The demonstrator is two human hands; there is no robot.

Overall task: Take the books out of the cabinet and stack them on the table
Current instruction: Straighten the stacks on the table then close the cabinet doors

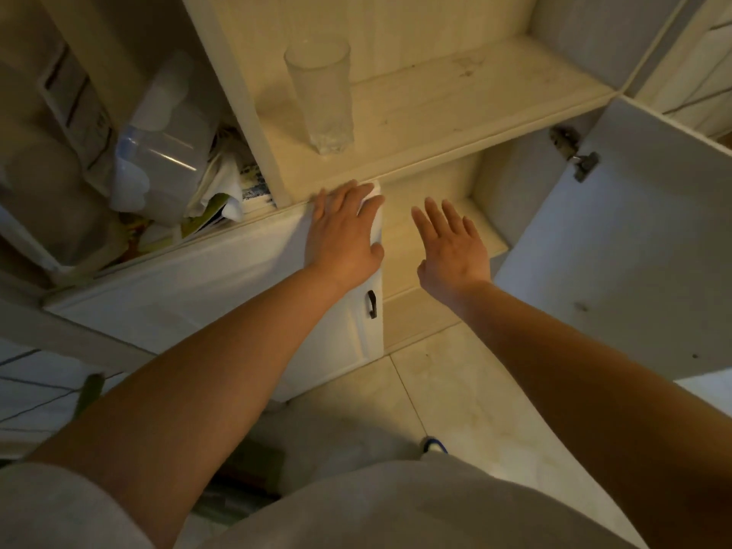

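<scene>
The cream cabinet has a lower compartment [431,215] whose right door [633,251] is swung wide open. The part of its inner shelf that I can see is bare. My left hand [344,231] lies flat with straight fingers on the top right corner of the closed left door [222,287]. My right hand [451,243] hovers open, fingers spread, in front of the opening and touches nothing. Magazines and loose papers [237,192] lie piled in the left shelf bay. No table is in view.
A tall clear glass [321,97] stands on the open shelf just above my hands. A clear plastic container [162,152] leans in the left bay on the papers. The left door has a dark handle [371,305]. Pale floor tiles [455,382] lie below.
</scene>
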